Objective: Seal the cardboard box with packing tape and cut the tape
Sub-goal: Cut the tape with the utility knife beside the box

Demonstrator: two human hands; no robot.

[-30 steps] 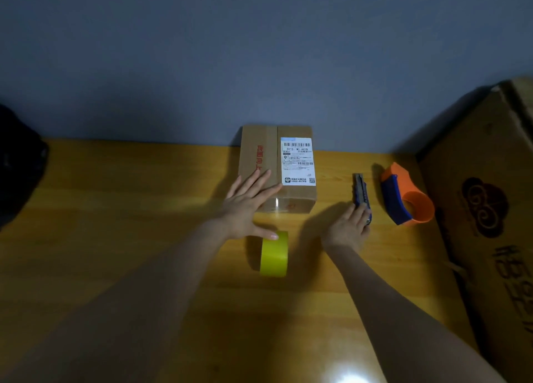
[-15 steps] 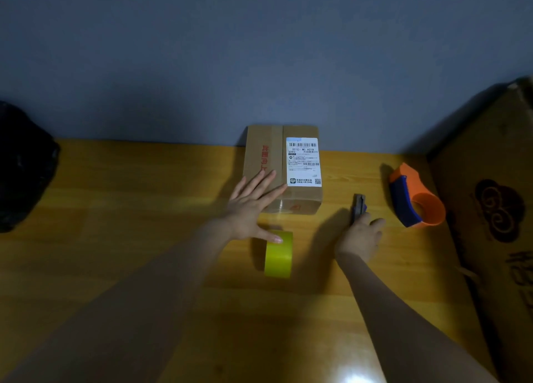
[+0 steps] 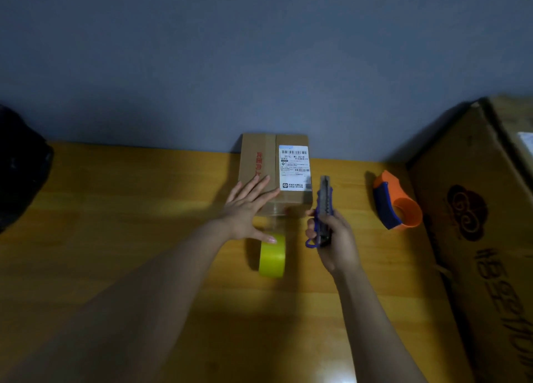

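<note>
A small cardboard box (image 3: pixel 268 163) with a white shipping label stands against the wall at the back of the wooden table (image 3: pixel 129 209). My left hand (image 3: pixel 248 209) lies flat with spread fingers on the box's near left corner, its thumb touching the yellow tape roll (image 3: pixel 272 255), which stands on edge in front of the box. A strip of clear tape runs from the roll up to the box's front face. My right hand (image 3: pixel 334 238) grips a blue utility knife (image 3: pixel 324 206), held upright just right of the box.
An orange and blue tape dispenser (image 3: pixel 396 206) lies on the table to the right. A large cardboard carton (image 3: pixel 484 238) fills the right side. A black object (image 3: pixel 20 169) sits at the left edge. A grey wall runs behind the table.
My right hand picked the utility knife up off the table and brought it left, beside the box. My left hand stayed on the box and the roll.
</note>
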